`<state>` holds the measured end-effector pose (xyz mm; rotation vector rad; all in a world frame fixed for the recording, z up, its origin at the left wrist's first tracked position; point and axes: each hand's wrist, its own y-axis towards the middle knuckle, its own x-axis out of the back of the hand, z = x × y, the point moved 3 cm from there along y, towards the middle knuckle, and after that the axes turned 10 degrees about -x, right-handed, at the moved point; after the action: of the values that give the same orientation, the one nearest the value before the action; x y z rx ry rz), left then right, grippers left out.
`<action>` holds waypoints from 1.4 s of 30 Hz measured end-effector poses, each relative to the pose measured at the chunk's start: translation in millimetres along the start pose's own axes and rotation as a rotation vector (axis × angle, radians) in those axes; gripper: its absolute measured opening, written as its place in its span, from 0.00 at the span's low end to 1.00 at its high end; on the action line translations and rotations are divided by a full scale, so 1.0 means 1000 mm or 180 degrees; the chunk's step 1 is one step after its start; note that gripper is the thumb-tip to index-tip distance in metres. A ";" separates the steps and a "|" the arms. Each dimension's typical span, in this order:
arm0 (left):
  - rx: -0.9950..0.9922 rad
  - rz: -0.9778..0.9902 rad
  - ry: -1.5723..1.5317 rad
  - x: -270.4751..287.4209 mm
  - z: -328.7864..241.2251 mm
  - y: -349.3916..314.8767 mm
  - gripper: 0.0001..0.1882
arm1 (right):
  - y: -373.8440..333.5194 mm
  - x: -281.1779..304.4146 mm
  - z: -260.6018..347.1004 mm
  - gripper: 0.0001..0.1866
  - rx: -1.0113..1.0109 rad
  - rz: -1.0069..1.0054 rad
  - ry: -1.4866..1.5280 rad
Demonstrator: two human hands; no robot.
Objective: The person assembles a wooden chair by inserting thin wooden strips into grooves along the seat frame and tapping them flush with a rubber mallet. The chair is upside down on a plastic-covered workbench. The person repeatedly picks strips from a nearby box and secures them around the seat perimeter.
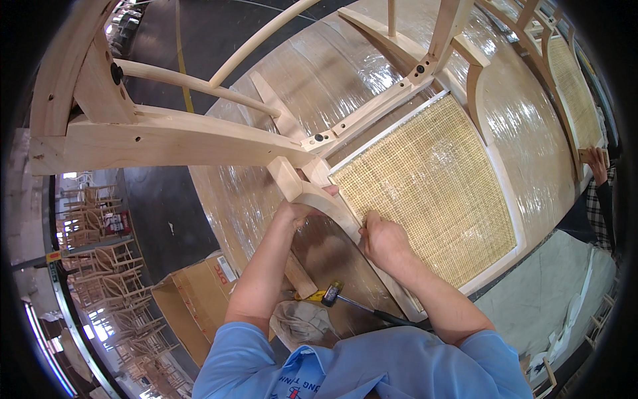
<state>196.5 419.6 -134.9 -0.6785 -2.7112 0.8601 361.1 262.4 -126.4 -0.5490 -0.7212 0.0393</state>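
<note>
A pale wooden chair frame [193,141] lies on its side on the table, with a woven cane panel [432,186] set in its seat. White edging runs along some sides of the panel. My left hand [302,211] grips the curved rail at the panel's near left corner; the wood hides part of it, and fingertips show beside the panel's edge. Farther along that same edge, my right hand [387,243] is closed, its fingers pressed together against the cane's border. Whatever they pinch is too small to make out.
A hammer [332,293], a yellow tool [311,295] and a crumpled cloth [302,322] lie close to my body. The table [319,86] is wrapped in shiny film. A cardboard box [193,292] stands lower left. Another person's hand [598,165] touches a second cane-panelled frame [570,86] at right.
</note>
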 end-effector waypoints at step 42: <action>-0.0152 0.0063 0.0348 -0.008 0.000 -0.008 0.21 | -0.199 -0.095 -0.076 0.14 0.0535 0.0573 -0.0062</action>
<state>200.9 410.0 -131.1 -0.7410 -2.6393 0.7423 307.3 35.7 -134.3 -0.4517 -0.6787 0.2708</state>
